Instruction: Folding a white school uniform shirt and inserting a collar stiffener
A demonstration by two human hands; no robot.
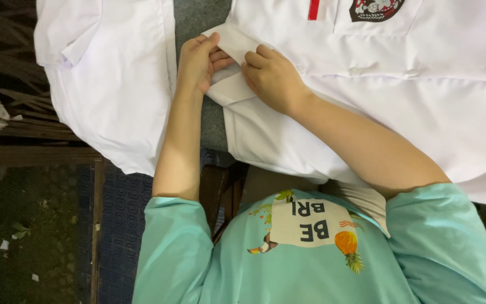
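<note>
You have two white shirts: one shirt point(113, 67) left of your grips, the other shirt point(423, 101) under them. Two hands, your left hand point(198, 59) and right hand point(274, 79).

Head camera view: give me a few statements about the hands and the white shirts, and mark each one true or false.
1. Both hands pinch the collar of the white shirt with a chest badge. True; left hand, right hand.
2. A second white shirt lies to the left. True.
3. The person wears a red top. False; the top is teal.
4. The left hand rests on the second white shirt. False; it holds the collar.
</note>
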